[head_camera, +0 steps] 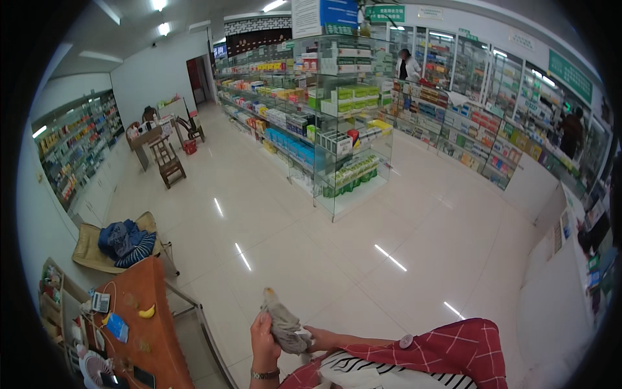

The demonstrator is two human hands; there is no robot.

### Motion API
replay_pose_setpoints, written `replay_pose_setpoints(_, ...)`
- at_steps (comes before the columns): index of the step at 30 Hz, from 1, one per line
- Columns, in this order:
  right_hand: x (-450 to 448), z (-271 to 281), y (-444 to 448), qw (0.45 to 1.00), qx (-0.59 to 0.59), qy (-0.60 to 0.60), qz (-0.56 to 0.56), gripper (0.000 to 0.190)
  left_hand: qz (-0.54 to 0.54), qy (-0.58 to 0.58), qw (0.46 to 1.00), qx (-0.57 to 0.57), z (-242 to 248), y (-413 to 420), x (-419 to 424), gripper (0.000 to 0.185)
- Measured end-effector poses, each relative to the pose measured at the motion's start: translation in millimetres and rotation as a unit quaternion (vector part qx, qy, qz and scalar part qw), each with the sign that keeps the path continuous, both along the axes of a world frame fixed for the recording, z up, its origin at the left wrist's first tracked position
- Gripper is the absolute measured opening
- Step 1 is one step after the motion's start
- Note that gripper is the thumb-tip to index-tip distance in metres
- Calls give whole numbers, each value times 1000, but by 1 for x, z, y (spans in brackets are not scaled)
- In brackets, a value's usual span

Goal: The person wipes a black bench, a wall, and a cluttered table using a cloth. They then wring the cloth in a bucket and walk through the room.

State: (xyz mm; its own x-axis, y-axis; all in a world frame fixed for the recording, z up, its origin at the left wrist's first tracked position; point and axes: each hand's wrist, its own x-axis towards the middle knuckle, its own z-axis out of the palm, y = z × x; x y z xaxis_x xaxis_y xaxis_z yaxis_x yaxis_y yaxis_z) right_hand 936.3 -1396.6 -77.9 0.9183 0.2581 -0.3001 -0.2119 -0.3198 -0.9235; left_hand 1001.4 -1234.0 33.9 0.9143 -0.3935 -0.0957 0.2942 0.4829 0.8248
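A crumpled grey cloth is held up in front of my body at the bottom middle. My left hand, with a bracelet or watch on the wrist, grips its left side. On the lower right side of the cloth, my right hand has hold of it. A yellowish spot shows at the cloth's upper tip. Below the hands lie the red checked garment with a large button and a black-and-white striped cloth.
At lower left stands a brown-topped table with a banana, a calculator and a small fan. Behind it is a chair with clothes. A glass shelf stands ahead; a person is behind the counter.
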Motion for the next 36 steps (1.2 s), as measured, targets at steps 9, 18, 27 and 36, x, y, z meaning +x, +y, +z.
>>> replay_pose_setpoints(9,301,-28,-111,993,-76,-80,44,38,-95,-26,993,-68,21,-128,303,27)
replay_pose_setpoints(18,618,52,-118,985,69,-26,154,37,147,1,989,6,-36,-72,663,48)
replay_pose_setpoints(27,968,77,-145,923,263,-278,-34,32,56,66,991,-105,-124,-89,946,57)
replay_pose_setpoints(36,1241,110,-223,861,461,-66,-204,31,-132,-122,970,164,-126,-201,1212,46)
